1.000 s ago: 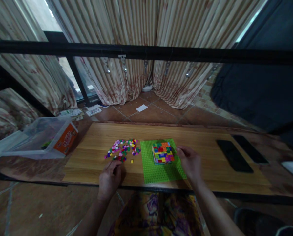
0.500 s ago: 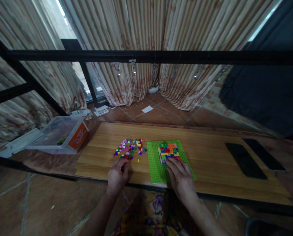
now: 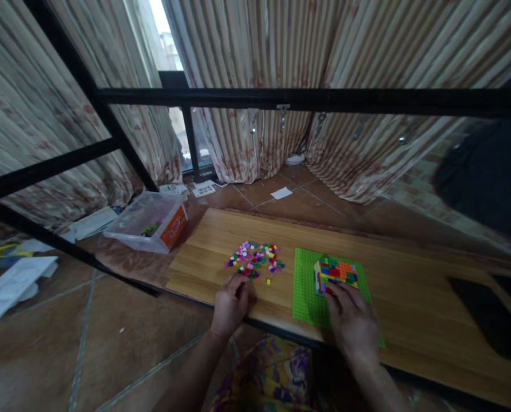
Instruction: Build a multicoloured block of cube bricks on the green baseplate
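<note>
On the wooden board lies a green studded baseplate (image 3: pixel 307 303), with a low block of multicoloured toy bricks (image 3: pixel 337 269) on top of it. My right hand (image 3: pixel 355 320) reaches over the plate, its fingers together on the near side of that block. Left of the plate, small loose bricks (image 3: pixel 255 257) are spread in a loose pile. My left hand (image 3: pixel 230 303) is at the near edge of the pile, thumb and fingers curled into a pinch; whatever is between them is hidden. A single yellow brick (image 3: pixel 268 281) lies apart, just right of that hand.
A clear plastic bin (image 3: pixel 139 226) with an orange label stands beyond the board's left end, some green pieces inside. Two dark flat slabs (image 3: pixel 489 315) lie at the right. A black metal rail (image 3: pixel 246 97) crosses in front of the curtains.
The camera view has swung to the left, so everything appears shifted right. Both hands keep nearly the same places at the loose bricks and the brick block.
</note>
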`<state>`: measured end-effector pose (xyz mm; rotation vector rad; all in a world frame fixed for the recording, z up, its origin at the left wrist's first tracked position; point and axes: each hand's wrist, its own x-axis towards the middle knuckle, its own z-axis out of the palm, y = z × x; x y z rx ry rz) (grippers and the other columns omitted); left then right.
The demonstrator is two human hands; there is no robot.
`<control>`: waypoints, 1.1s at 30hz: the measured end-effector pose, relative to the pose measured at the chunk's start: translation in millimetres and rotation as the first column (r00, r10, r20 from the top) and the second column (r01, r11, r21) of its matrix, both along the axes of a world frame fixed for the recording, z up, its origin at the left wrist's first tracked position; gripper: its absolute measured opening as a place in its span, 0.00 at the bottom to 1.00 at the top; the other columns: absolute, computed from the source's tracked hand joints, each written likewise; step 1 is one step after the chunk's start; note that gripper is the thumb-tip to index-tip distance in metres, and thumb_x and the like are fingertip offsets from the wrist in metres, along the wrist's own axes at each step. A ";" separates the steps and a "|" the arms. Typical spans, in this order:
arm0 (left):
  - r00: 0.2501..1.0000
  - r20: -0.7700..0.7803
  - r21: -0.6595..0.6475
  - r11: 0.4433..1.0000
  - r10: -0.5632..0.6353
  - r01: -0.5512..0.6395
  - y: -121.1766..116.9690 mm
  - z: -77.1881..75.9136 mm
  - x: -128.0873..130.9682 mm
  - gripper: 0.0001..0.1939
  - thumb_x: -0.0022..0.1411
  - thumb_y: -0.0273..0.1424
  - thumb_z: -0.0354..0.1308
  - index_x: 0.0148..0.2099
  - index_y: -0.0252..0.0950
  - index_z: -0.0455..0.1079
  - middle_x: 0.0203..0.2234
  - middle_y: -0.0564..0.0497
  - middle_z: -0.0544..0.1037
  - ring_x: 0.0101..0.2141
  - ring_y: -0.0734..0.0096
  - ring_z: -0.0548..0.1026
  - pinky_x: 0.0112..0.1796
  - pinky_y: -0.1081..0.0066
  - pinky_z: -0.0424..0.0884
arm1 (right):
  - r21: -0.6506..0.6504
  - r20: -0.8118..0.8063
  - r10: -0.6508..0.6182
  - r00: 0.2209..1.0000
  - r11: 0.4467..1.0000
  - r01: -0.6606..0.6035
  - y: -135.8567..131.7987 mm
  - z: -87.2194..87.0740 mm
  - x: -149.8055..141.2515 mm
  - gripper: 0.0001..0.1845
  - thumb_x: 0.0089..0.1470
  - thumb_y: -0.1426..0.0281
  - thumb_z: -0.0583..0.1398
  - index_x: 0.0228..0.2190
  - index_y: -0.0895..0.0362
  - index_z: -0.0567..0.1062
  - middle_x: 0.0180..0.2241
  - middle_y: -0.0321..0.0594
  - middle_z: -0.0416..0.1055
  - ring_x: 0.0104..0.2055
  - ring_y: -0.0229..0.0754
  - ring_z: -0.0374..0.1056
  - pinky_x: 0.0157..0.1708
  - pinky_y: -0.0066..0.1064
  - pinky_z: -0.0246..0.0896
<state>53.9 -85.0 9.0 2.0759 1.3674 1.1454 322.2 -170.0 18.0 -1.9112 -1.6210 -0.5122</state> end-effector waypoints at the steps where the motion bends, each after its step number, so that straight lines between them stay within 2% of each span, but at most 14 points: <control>1: 1.000 0.025 -0.009 1.000 0.006 -0.006 -0.7 0.1 -1.5 0.09 0.62 0.25 0.51 0.41 0.38 0.71 0.37 0.49 0.78 0.39 0.71 0.76 0.41 0.72 0.73 | 0.004 -0.008 -0.011 1.000 1.000 0.011 0.5 0.2 3.8 0.17 0.63 0.62 0.52 0.41 0.56 0.77 0.42 0.45 0.76 0.42 0.46 0.71 0.39 0.36 0.62; 5: 0.998 0.069 -0.042 0.999 0.015 -0.012 -3.1 2.2 -11.1 0.09 0.62 0.26 0.52 0.43 0.38 0.71 0.38 0.49 0.77 0.39 0.71 0.76 0.41 0.71 0.73 | -0.004 -0.023 -0.076 0.997 0.997 0.076 0.5 2.6 15.7 0.18 0.62 0.60 0.53 0.39 0.57 0.78 0.41 0.46 0.75 0.40 0.48 0.71 0.36 0.37 0.62; 7: 0.998 0.059 -0.048 0.999 0.023 -0.021 -2.5 3.6 -16.3 0.09 0.62 0.26 0.52 0.44 0.38 0.70 0.38 0.49 0.77 0.40 0.70 0.76 0.42 0.70 0.72 | 0.012 -0.045 -0.049 0.998 0.999 0.049 1.3 5.1 8.4 0.16 0.62 0.61 0.53 0.39 0.57 0.78 0.42 0.46 0.75 0.41 0.48 0.70 0.38 0.38 0.62; 10: 0.999 0.031 -0.044 0.998 0.041 -0.039 3.0 5.6 -21.1 0.09 0.62 0.25 0.51 0.43 0.38 0.71 0.39 0.49 0.77 0.40 0.70 0.76 0.43 0.69 0.72 | 0.010 -0.151 0.140 0.979 0.990 -0.140 9.9 9.4 -26.7 0.13 0.62 0.64 0.54 0.40 0.54 0.77 0.42 0.43 0.74 0.43 0.46 0.70 0.44 0.38 0.62; 13: 0.998 0.002 -0.023 0.998 0.059 -0.059 11.7 7.4 -21.0 0.08 0.62 0.25 0.52 0.42 0.38 0.70 0.37 0.49 0.77 0.39 0.70 0.76 0.42 0.70 0.72 | -0.134 -0.285 0.319 0.904 0.921 -0.367 31.1 12.4 -73.1 0.12 0.62 0.67 0.54 0.40 0.52 0.77 0.42 0.41 0.74 0.44 0.44 0.69 0.46 0.36 0.63; 15: 0.998 -0.024 -0.008 0.998 0.059 -0.059 16.7 8.2 -19.7 0.08 0.62 0.26 0.52 0.42 0.38 0.70 0.37 0.49 0.76 0.39 0.70 0.75 0.42 0.70 0.72 | -0.198 -0.336 0.330 0.882 0.891 -0.409 48.7 12.8 -96.9 0.12 0.61 0.70 0.54 0.41 0.53 0.77 0.42 0.42 0.73 0.43 0.44 0.69 0.46 0.36 0.63; 18: 0.997 -0.066 -0.005 0.999 0.032 -0.032 20.8 8.3 -18.1 0.08 0.61 0.25 0.52 0.43 0.39 0.69 0.37 0.50 0.76 0.39 0.70 0.75 0.41 0.71 0.72 | -0.261 -0.344 0.327 0.880 0.867 -0.424 71.0 10.7 -114.8 0.11 0.59 0.72 0.56 0.41 0.54 0.77 0.41 0.43 0.73 0.44 0.47 0.67 0.47 0.39 0.63; 23: 0.995 -0.094 -0.005 1.000 0.026 -0.027 21.3 5.9 -17.9 0.09 0.63 0.26 0.51 0.44 0.39 0.68 0.38 0.49 0.76 0.39 0.70 0.75 0.41 0.71 0.72 | -0.303 -0.349 0.318 0.882 0.852 -0.427 83.3 6.7 -118.4 0.09 0.58 0.73 0.57 0.35 0.54 0.78 0.37 0.42 0.73 0.41 0.48 0.67 0.45 0.40 0.62; 27: 0.991 -0.133 0.000 1.000 0.015 -0.015 21.5 3.7 -18.6 0.08 0.64 0.29 0.51 0.44 0.40 0.69 0.38 0.49 0.77 0.40 0.70 0.75 0.42 0.71 0.71 | -0.238 -0.378 0.321 0.869 0.873 -0.426 74.6 10.0 -114.0 0.09 0.59 0.72 0.56 0.35 0.54 0.77 0.37 0.42 0.73 0.42 0.47 0.67 0.45 0.40 0.62; 30: 0.985 -0.173 0.046 0.999 0.026 -0.018 23.1 2.6 -19.3 0.07 0.64 0.31 0.51 0.43 0.40 0.69 0.38 0.49 0.77 0.40 0.68 0.76 0.42 0.70 0.71 | -0.141 -0.484 0.311 0.818 0.895 -0.424 58.8 15.5 -102.7 0.10 0.60 0.71 0.54 0.37 0.54 0.76 0.38 0.42 0.74 0.43 0.45 0.69 0.46 0.38 0.62; 33: 0.978 -0.204 0.085 0.996 0.037 -0.020 25.0 2.3 -20.0 0.08 0.64 0.32 0.51 0.43 0.39 0.70 0.38 0.49 0.77 0.40 0.67 0.76 0.42 0.70 0.72 | -0.083 -0.650 0.229 0.724 0.926 -0.368 36.5 21.0 -83.5 0.11 0.61 0.70 0.53 0.40 0.54 0.75 0.39 0.41 0.76 0.42 0.42 0.71 0.44 0.34 0.64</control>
